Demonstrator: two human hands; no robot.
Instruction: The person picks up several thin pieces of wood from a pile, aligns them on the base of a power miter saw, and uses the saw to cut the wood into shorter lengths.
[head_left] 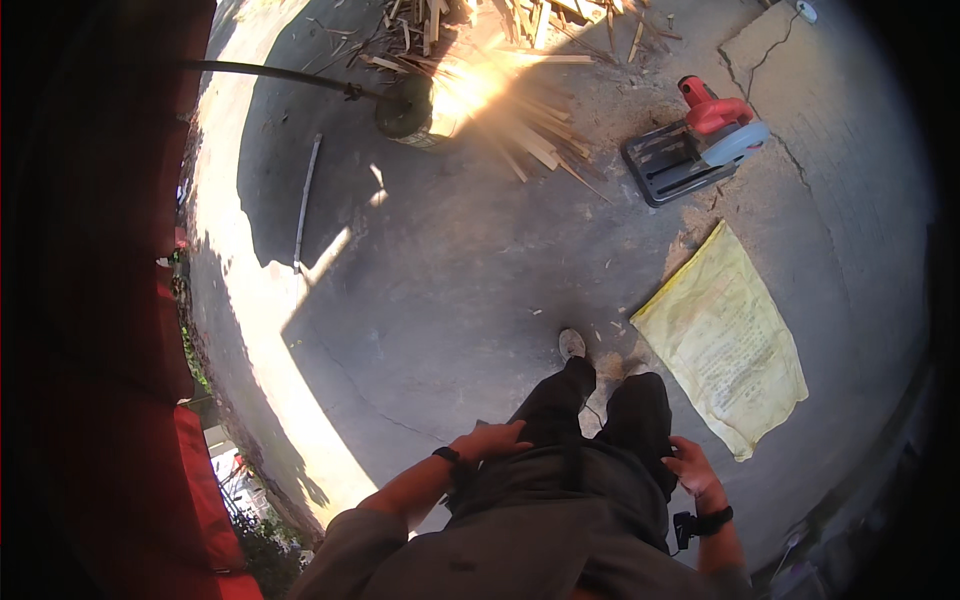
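Observation:
My left hand [492,440] lies against the left thigh of my dark trousers [545,410], its fingers stretched out across the cloth. My right hand [692,468] is beside my right thigh, with its fingertips at the trouser leg and its fingers somewhat apart. Nothing shows in either hand. A dark band [447,455] circles my left wrist, and another dark strap [714,520] with a small black device is on my right wrist. A flattened yellowish woven sack [725,340] lies on the floor, to the right of my legs.
A red and black cut-off saw [705,135] with a pale blade guard stands ahead on the right. Wooden strips [540,135] lie heaped at the far side beside a round container [408,110] with a long pole. A thin stick [308,200] and cracks [790,150] mark the concrete.

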